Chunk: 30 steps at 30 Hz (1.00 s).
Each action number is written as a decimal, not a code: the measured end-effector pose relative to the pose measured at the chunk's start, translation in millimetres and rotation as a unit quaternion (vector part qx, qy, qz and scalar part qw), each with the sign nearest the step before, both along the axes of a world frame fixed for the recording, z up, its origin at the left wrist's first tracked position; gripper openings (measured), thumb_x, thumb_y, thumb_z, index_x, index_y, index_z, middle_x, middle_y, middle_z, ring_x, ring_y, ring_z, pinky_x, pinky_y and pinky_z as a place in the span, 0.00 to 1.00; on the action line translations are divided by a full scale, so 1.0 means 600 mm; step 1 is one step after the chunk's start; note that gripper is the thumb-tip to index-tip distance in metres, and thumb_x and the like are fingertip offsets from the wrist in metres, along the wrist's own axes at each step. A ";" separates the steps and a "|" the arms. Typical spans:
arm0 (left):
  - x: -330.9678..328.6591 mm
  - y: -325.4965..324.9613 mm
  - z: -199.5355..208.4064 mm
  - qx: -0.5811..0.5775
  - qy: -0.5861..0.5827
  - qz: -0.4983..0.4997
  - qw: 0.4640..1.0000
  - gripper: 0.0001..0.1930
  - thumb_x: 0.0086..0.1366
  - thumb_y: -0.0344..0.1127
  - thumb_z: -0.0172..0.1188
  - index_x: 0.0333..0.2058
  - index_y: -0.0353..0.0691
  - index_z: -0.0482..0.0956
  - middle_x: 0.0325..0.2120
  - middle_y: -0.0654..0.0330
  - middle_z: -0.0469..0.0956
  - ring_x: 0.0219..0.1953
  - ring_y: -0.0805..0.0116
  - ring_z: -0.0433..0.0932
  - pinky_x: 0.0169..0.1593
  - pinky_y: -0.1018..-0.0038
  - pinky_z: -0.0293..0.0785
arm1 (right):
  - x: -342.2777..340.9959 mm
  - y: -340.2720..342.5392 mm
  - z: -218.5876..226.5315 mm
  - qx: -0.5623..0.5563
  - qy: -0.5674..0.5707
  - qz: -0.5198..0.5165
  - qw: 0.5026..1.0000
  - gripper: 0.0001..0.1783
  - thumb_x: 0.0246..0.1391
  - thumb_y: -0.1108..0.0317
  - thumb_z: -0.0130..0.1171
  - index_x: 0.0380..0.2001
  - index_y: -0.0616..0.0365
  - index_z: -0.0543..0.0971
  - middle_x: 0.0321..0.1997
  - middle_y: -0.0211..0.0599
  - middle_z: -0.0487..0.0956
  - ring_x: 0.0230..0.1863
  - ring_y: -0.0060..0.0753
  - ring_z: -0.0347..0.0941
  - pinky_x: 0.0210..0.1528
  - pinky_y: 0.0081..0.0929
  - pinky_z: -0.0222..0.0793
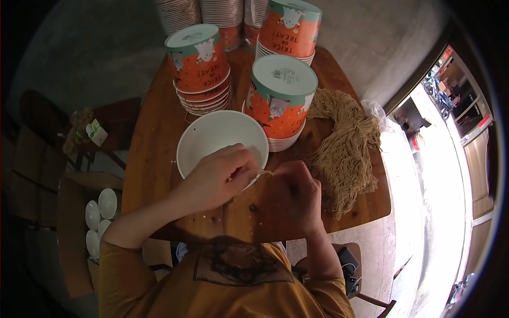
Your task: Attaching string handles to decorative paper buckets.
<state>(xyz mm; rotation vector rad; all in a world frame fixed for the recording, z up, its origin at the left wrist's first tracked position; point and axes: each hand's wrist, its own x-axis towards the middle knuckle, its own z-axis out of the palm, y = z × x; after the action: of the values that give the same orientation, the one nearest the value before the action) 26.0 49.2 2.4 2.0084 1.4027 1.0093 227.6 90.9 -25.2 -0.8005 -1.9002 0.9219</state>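
Above the near part of the table, both my hands are closed in a pinch. A short length of tan string (266, 172) runs between them. My left hand (225, 172) grips one end at the near right rim of a white-lined bucket (212, 135), which lies with its mouth toward me. Just right of that rim, my right hand (297, 191) pinches the other end; its fingertips are in shadow. Whether the string passes through the bucket's wall is hidden by my left hand. A loose heap of tan strings (344, 153) lies to the right of my right hand.
Upside-down stacks of orange buckets (278, 111) stand behind the white-lined one, with another stack (201, 69) at left. Plastic-wrapped stacks (222, 16) stand against the wall. A cardboard box (74, 228) with several white containers sits at lower left. The wooden table (154, 159) has rounded corners.
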 end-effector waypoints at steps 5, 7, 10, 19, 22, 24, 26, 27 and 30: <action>-0.003 0.001 -0.010 -0.011 -0.042 -0.013 0.999 0.05 0.64 0.30 0.60 0.34 0.36 0.73 0.26 0.61 0.69 0.25 0.68 0.70 0.31 0.71 0.68 | 0.000 -0.001 -0.001 -0.055 -0.001 0.025 0.998 0.07 0.58 0.76 0.57 0.40 0.56 0.73 0.19 0.32 0.74 0.20 0.22 0.72 0.26 0.23 0.70; -0.002 0.000 -0.008 -0.018 -0.047 -0.004 0.999 0.06 0.65 0.31 0.60 0.33 0.36 0.74 0.26 0.61 0.70 0.25 0.68 0.70 0.31 0.71 0.68 | -0.001 -0.003 0.002 -0.047 -0.013 0.017 0.999 0.08 0.57 0.76 0.57 0.40 0.56 0.73 0.19 0.32 0.74 0.20 0.23 0.72 0.27 0.23 0.70; -0.004 0.000 -0.007 -0.031 -0.055 0.005 0.998 0.07 0.66 0.32 0.60 0.33 0.35 0.74 0.25 0.61 0.70 0.25 0.69 0.69 0.31 0.71 0.68 | 0.001 -0.002 0.000 -0.037 -0.017 0.016 0.999 0.08 0.57 0.75 0.58 0.40 0.56 0.73 0.20 0.32 0.74 0.20 0.23 0.72 0.27 0.23 0.70; -0.003 -0.001 -0.001 -0.051 -0.056 0.007 0.997 0.07 0.66 0.32 0.59 0.32 0.35 0.73 0.25 0.60 0.70 0.25 0.68 0.69 0.32 0.70 0.67 | -0.009 0.001 -0.005 0.063 -0.055 -0.015 0.996 0.11 0.53 0.71 0.64 0.39 0.55 0.77 0.17 0.32 0.72 0.17 0.29 0.70 0.24 0.27 0.69; -0.004 -0.001 -0.007 -0.018 -0.039 0.001 0.999 0.05 0.66 0.30 0.58 0.33 0.36 0.72 0.26 0.57 0.71 0.27 0.62 0.71 0.33 0.68 0.69 | -0.011 0.005 -0.011 0.092 -0.064 -0.015 0.994 0.07 0.52 0.70 0.65 0.35 0.54 0.78 0.17 0.33 0.72 0.17 0.34 0.71 0.23 0.30 0.69; -0.010 0.000 -0.011 0.022 -0.025 -0.007 0.999 0.04 0.66 0.29 0.57 0.33 0.36 0.72 0.26 0.55 0.72 0.28 0.58 0.73 0.34 0.66 0.69 | -0.009 0.004 -0.013 0.127 -0.061 -0.022 0.990 0.06 0.53 0.71 0.65 0.34 0.54 0.77 0.17 0.33 0.72 0.17 0.35 0.71 0.22 0.30 0.69; -0.024 0.002 -0.010 0.126 0.095 0.061 0.986 0.04 0.65 0.28 0.57 0.33 0.36 0.72 0.28 0.53 0.73 0.32 0.53 0.74 0.36 0.64 0.70 | -0.004 -0.001 -0.017 0.162 -0.059 -0.030 0.985 0.05 0.53 0.71 0.64 0.32 0.54 0.77 0.17 0.34 0.73 0.17 0.36 0.72 0.22 0.31 0.69; -0.024 -0.001 -0.009 0.125 0.094 0.061 0.986 0.04 0.65 0.28 0.57 0.33 0.36 0.72 0.28 0.53 0.73 0.32 0.53 0.74 0.36 0.64 0.70 | -0.001 -0.005 -0.022 0.115 -0.048 -0.027 0.992 0.05 0.54 0.71 0.63 0.32 0.55 0.77 0.17 0.35 0.73 0.18 0.38 0.72 0.22 0.31 0.69; -0.022 -0.008 -0.003 0.043 0.027 0.070 0.996 0.05 0.66 0.30 0.58 0.32 0.36 0.72 0.28 0.54 0.73 0.32 0.53 0.75 0.37 0.64 0.71 | 0.004 -0.006 -0.013 0.028 -0.047 -0.019 0.998 0.03 0.55 0.73 0.62 0.31 0.57 0.77 0.19 0.33 0.76 0.20 0.27 0.73 0.24 0.26 0.70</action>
<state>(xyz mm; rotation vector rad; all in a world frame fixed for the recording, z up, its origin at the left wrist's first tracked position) 13.1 44.1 0.5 2.0349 1.5720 1.1007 230.0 87.4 -32.9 -0.8564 -1.9769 0.8175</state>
